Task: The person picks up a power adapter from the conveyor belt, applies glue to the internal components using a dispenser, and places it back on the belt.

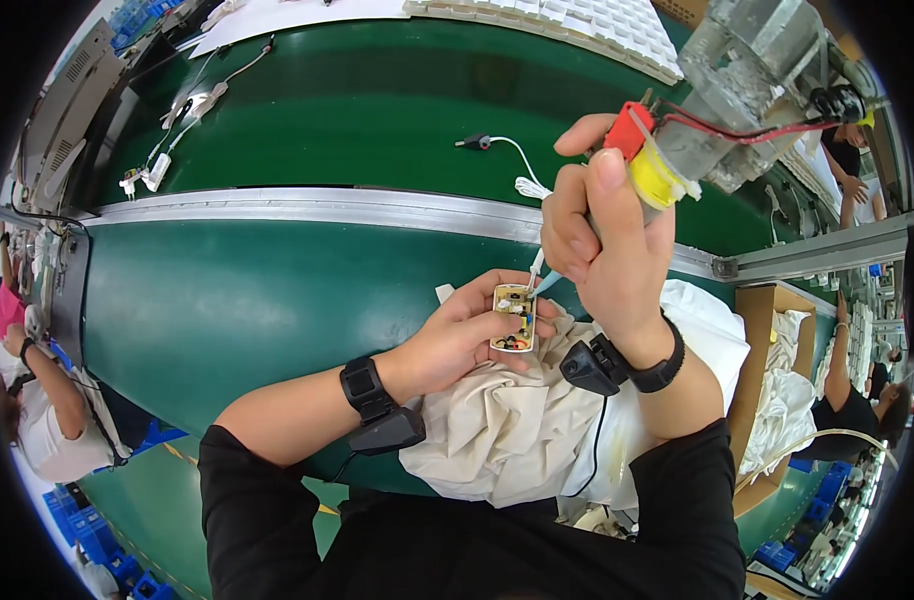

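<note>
My left hand [457, 338] holds a small white plastic case [496, 343] with an exposed circuit board [515, 303], its thumb lying across the parts. Coloured wires show at the board's lower end, and a white cable [537, 262] leaves its top. My right hand [612, 245] is closed around a tool mostly hidden by the fingers. Its thin teal tip [547, 283] reaches the board's upper right corner. By the right thumb and forefinger are a red block [629, 130] and a yellow ring [660, 180] on a grey metal device; whether these join the tool, I cannot tell.
Crumpled cream cloth [512, 430] lies under my hands. A metal rail [327, 203] crosses the green bench. Beyond it lie a black plug [472, 142] and white adapters with cables [157, 172]. A cardboard box [745, 375] of white cloth stands right. Other people work on both sides.
</note>
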`<state>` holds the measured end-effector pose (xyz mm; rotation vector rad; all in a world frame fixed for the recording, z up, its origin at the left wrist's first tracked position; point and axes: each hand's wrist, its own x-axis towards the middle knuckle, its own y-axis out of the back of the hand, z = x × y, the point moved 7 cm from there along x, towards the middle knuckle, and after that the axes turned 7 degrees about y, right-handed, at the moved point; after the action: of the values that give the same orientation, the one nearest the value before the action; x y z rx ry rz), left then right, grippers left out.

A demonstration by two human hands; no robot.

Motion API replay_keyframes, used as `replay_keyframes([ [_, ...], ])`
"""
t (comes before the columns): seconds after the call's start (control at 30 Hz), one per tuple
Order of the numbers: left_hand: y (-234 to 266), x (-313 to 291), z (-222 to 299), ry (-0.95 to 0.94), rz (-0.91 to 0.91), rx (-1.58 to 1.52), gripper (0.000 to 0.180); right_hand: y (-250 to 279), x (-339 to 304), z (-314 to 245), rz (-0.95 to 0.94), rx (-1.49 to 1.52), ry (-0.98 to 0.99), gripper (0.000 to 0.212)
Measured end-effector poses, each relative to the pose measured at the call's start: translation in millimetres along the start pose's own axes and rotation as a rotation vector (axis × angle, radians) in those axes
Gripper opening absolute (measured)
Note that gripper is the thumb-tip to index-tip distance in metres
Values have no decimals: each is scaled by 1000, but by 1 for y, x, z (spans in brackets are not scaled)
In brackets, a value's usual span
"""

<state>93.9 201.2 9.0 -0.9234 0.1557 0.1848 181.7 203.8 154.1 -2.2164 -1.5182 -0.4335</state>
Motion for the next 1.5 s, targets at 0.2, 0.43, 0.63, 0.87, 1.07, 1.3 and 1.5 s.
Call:
replay_keyframes([
  [0.2,-1,-3,0,-5,-3,36,41,-3,1,1,9,-6,15,29],
  [0.43,-1,-7,1,-13,-30,24,41,-6,0,2,10,-12,29,27],
  [0.63,-2,-10,3,-14,-32,25,41,-9,1,1,-12,-21,28,28],
  [0.87,-4,-13,5,-21,-25,37,41,-11,2,-3,5,-27,10,30],
  [1.07,-4,-16,5,-31,-12,85,41,-14,2,-5,7,-11,3,31],
  [1.3,-5,-19,7,-29,7,131,42,-17,4,-9,7,-11,-11,31],
  [1.5,-2,-23,11,-21,26,45,40,-26,0,-14,-2,5,-44,32],
])
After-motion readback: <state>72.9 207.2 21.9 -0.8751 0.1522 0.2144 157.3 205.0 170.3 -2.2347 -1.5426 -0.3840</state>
